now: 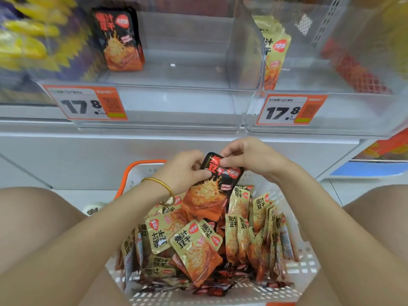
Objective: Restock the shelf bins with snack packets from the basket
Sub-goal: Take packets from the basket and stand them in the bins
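- Clear shelf bins stand above: the left bin (154, 102) holds a few black packets (120, 38) upright against its left wall, so black stock likely belongs there.
- Both hands pinch one black packet (212, 186) over the basket (141, 171): left hand (183, 171) at its edge, right hand (247, 157) at its top (probably squaring it).
- Gold packets (194, 246) fill the basket.

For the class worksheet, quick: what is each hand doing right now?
Left hand: closed on the black snack packet, gripping its left edge above the basket.
Right hand: closed, pinching the same packet's top edge.
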A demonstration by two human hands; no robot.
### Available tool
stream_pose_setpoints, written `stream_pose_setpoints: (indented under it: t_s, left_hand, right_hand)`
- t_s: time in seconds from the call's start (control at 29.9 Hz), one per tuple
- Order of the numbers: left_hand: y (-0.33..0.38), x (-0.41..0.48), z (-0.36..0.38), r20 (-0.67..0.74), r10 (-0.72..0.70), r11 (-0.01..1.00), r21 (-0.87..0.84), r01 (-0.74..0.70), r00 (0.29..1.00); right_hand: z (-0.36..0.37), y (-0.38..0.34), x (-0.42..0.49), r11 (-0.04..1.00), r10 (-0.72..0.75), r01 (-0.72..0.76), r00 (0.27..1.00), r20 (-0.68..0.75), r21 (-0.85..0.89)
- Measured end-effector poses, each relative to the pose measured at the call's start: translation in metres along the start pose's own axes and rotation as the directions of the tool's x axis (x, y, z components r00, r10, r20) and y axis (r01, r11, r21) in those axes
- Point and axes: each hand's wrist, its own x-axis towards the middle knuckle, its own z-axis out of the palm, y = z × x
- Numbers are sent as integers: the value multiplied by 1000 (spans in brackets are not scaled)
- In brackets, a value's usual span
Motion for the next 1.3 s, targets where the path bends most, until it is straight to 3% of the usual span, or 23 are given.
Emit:
stream_pose_setpoints:
  t_s: [0.07,0.13,0.2,0.3,0.37,0.43,0.5,0.57,0.63,0.73,0.87,1.3]
  left_hand:
    - [6,-4,-13,-56,2,988,-152,-10,998]
    - [13,-10,-29,-147,0,961,-273,-41,989]
    - [22,-19,-47,-229,23,930,-351,-105,973]
    - [32,-28,-83,-374,65,901,-376,-216,925]
    - [35,-28,-113,-562,55,875,-371,-311,825]
    - [30,-22,-142,-735,55,912,-238,-333,676]
    - [17,-11,-164,-788,108,987,11,-161,606]
    - [2,-1,-175,-735,173,959,277,58,655]
    - [-7,5,-175,-678,175,893,414,175,714]
    - [-15,9,-170,-666,174,839,486,245,726]
    - [-23,9,-167,-659,237,810,540,229,713]
    - [-25,10,-167,-662,209,848,489,203,720]
  right_hand:
    - [-1,-3,-6,974,38,-36,999,-2,222]
    - [1,-9,-15,933,52,-85,994,101,351]
    - [8,-23,-24,927,13,-78,984,178,366]
    - [14,-67,-31,929,-122,51,978,172,367]
    - [9,-106,-26,919,-206,151,971,117,364]
    - [1,-146,-7,916,-262,239,964,31,323]
    - [-3,-177,26,924,-286,299,954,-87,237]
    - [3,-195,69,953,-255,277,953,-166,124]
    - [17,-202,116,983,-173,181,969,-178,32]
    - [42,-202,178,983,-132,98,966,-223,-156]
    - [60,-195,223,839,-220,54,944,-247,-541]
    - [76,-195,274,878,-158,-36,919,-360,-478]
